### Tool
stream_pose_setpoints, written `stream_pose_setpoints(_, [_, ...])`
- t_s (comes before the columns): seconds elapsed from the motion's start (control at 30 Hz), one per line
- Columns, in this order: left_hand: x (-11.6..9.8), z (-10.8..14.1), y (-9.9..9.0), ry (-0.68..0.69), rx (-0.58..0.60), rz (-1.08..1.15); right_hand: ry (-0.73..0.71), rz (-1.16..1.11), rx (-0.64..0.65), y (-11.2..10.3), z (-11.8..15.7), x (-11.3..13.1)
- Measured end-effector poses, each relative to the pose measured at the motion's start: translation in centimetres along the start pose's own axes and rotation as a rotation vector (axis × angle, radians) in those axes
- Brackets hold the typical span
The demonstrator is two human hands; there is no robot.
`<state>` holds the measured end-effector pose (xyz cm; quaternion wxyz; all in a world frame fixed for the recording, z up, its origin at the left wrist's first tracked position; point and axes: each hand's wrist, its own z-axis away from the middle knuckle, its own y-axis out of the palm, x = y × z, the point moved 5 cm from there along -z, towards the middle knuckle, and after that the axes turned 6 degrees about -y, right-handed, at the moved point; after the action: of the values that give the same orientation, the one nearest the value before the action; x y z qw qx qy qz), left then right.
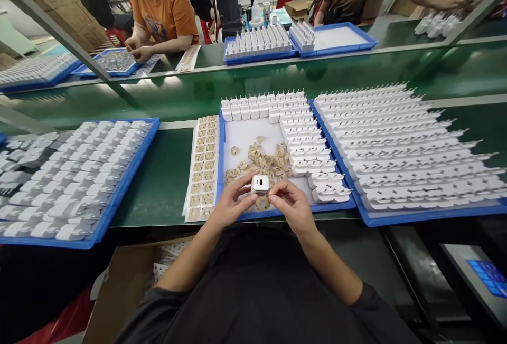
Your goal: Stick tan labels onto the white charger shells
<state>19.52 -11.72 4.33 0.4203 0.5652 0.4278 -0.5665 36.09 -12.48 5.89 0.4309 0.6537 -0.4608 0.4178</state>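
Note:
A white USB charger [260,183] is held in my left hand [232,204], its port face turned up. My right hand [291,204] is closed in a pinch at the charger's right side; what its fingertips hold, if anything, is too small to make out. Both hands are over the near edge of a blue tray [253,216]. Inside it lies a heap of small tan pieces [273,160], with one such piece [262,204] just below the charger. White chargers [303,141] stand in rows along the tray's back and right side, pins showing.
Left of the tray lies a sheet of tan pieces [201,170]. Full trays of white chargers flank it on the right [412,154] and left [95,167]. Behind a green divider [190,93], co-workers sit at more trays. A cardboard box [119,286] stands below the bench.

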Motion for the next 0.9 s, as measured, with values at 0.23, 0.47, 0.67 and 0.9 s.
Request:
stream_pose_setpoints(0.23, [-0.5, 0.6, -0.3, 0.202, -0.167, -0.292, -0.003, -0.022, 0.069, -0.3, 0.1, -0.4])
stream_pose_setpoints(0.47, [-1.6, 0.6, -0.1, 0.333, -0.164, -0.411, -0.061, -0.014, 0.020, -0.6, -0.4, 0.4])
stream_pose_setpoints(0.67, [-1.7, 0.6, -0.2, 0.346, -0.168, -0.445, -0.104, 0.153, -0.104, -0.2, -0.4, -0.1])
stream_pose_setpoints(0.9, [-1.8, 0.5, 0.0, 0.365, -0.177, -0.439, -0.143, 0.262, -0.182, 0.0, -0.2, -0.7])
